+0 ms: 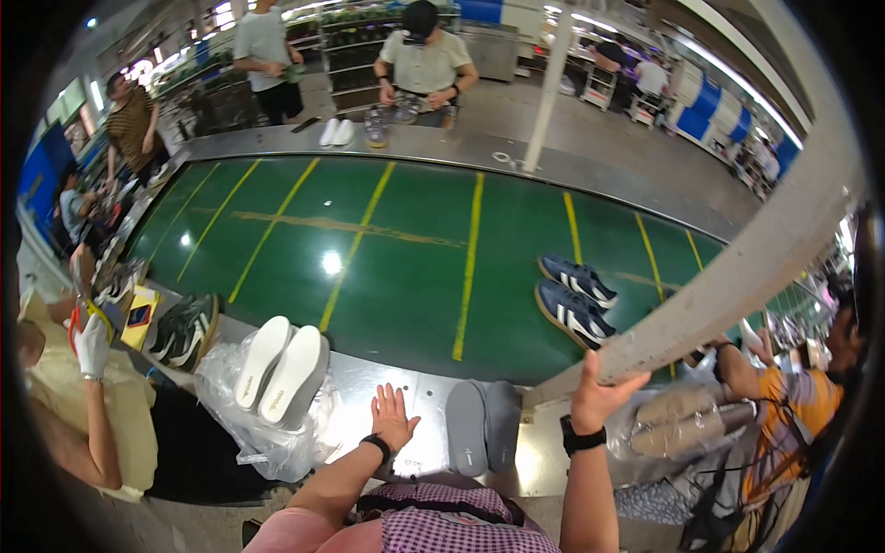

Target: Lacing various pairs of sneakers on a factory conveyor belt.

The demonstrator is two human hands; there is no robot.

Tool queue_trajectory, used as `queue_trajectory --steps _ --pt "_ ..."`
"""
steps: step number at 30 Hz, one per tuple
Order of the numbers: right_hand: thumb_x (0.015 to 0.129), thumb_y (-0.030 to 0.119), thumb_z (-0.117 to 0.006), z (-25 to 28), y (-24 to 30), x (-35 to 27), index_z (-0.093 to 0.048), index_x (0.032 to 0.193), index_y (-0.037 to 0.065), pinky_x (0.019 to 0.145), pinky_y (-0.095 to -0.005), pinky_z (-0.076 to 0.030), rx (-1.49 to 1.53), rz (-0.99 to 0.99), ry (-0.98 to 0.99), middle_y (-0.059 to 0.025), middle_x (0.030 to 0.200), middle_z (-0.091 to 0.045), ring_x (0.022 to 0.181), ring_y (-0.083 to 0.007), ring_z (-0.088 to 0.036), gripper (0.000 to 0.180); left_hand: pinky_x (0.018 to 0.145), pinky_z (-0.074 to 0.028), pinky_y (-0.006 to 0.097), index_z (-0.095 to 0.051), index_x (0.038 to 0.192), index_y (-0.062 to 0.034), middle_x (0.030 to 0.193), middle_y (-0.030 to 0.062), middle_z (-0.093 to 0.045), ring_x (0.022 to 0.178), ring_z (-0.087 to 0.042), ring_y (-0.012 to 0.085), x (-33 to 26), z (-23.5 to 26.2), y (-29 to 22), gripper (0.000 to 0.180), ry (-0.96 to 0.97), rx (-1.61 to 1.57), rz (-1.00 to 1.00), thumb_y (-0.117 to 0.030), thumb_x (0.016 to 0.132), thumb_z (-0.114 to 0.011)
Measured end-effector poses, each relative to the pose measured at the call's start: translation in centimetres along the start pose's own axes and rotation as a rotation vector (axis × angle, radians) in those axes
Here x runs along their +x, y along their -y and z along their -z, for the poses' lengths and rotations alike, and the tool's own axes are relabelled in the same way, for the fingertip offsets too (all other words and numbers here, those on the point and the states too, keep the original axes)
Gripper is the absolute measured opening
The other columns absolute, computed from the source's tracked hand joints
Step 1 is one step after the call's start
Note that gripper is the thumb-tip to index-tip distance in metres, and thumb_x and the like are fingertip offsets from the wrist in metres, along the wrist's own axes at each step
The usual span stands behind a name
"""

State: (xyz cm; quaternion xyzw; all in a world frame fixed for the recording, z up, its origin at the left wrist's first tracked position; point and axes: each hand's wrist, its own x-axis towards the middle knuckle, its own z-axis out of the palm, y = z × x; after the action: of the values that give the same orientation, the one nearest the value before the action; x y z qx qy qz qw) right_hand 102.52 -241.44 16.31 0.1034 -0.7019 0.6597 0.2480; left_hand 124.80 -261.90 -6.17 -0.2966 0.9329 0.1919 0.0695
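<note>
Resting flat on the steel worktop [369, 387], the left hand [394, 417] lies palm down with fingers spread, empty. Gray insoles [484, 426], a pair lying side by side, sit just right of that hand on the same worktop, close but not touching it. The right hand [597, 394] is raised right of the insoles, its fingers curled around the underside of a slanted gray bar [737, 276]; thumb up, grip closed on the bar. Both wrists carry black bands. White insoles [281, 367] lie left of the gray insoles, on a crumpled clear plastic bag [267, 433]. Farther left of the gray insoles, dark striped shoes [184, 329] stand at the worktop edge, beside a yellow box [140, 316]. Beyond the gray insoles runs a green conveyor belt [406, 249] with yellow lines; navy shoes [573, 297] with white stripes ride on it, up and right of the gray insoles. A wrapped bundle [682, 419] lies right of the gray insoles, past the raised hand. Other people stand around the belt: one left of the worktop wearing a white glove [91, 346], one at right in orange, several across the belt.
</note>
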Motion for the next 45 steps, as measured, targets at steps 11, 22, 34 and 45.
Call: queue_trajectory --steps 11,22,34,45 --pt "0.081 -0.002 -0.060 -0.5 -0.6 -0.4 -0.022 0.129 -0.004 0.095 -0.0401 -0.042 0.071 0.181 0.021 -0.0219 0.123 -0.048 0.103 -0.0261 -0.054 0.061 0.110 -0.008 0.057 -0.021 0.142 0.0080 0.149 0.0289 -0.010 0.140 -0.003 0.0447 -0.1 -0.6 0.4 0.081 -0.024 0.060 -0.019 -0.049 0.090 -0.047" --pt "0.076 0.016 -0.062 -0.5 0.9 -0.5 -0.045 0.113 -0.007 0.083 -0.0372 -0.039 -0.200 0.250 0.032 -0.0115 0.098 -0.049 0.089 -0.0229 -0.048 0.046 0.106 -0.020 0.059 -0.026 0.139 0.0085 0.147 0.0310 -0.017 0.138 -0.013 0.0471 -0.4 0.8 0.2 0.077 0.017 0.110 -0.029 -0.047 0.091 -0.047" --pt "0.079 0.038 -0.061 -0.6 1.3 -0.7 -0.048 0.102 -0.002 0.082 -0.0364 -0.035 -0.316 0.190 -0.025 -0.0095 0.093 -0.048 0.090 -0.0223 -0.046 0.048 0.102 -0.027 0.055 -0.035 0.135 0.0084 0.142 0.0315 -0.028 0.131 -0.029 0.0451 -0.4 1.2 0.3 0.078 -0.024 0.174 -0.049 -0.043 0.082 -0.060" --pt "0.081 0.020 -0.065 -0.3 0.0 -1.2 -0.042 0.122 -0.008 0.089 -0.0380 -0.042 -0.152 0.261 0.029 -0.0167 0.110 -0.053 0.095 -0.0237 -0.053 0.055 0.105 -0.023 0.058 -0.030 0.137 0.0100 0.144 0.0336 -0.021 0.136 -0.019 0.0482 -0.3 0.0 1.1 0.077 -0.060 0.113 -0.069 -0.045 0.087 -0.053"
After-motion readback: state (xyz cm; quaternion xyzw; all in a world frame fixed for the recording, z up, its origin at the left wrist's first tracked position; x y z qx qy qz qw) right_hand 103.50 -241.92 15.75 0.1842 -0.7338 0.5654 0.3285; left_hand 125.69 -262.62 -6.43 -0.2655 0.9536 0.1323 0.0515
